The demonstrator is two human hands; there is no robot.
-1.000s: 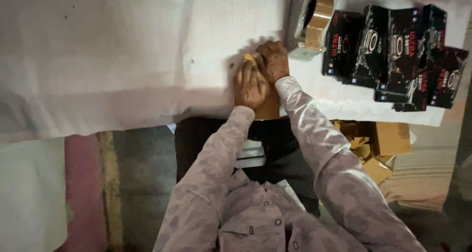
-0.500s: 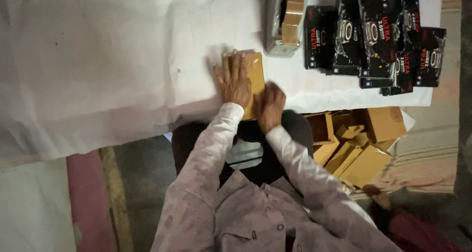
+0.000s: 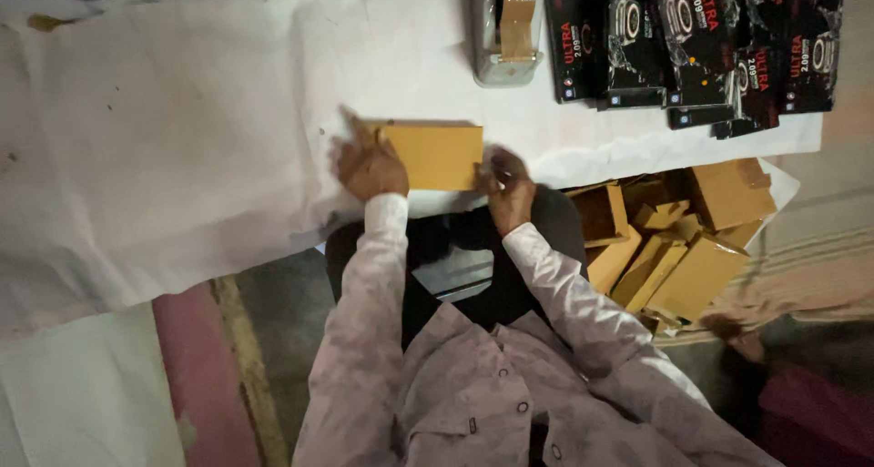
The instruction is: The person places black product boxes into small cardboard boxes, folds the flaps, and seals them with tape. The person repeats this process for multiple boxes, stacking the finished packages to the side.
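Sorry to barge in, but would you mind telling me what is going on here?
A person presses a flat brown cardboard box onto the white-covered table, left hand at one end, right hand at the other. A tape dispenser and black product boxes lie beyond; more brown cartons sit beside the table.

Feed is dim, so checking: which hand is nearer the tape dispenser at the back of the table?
Right. The right hand is below the tape dispenser, at the brown box's right end; the left hand is at its left end, farther off.
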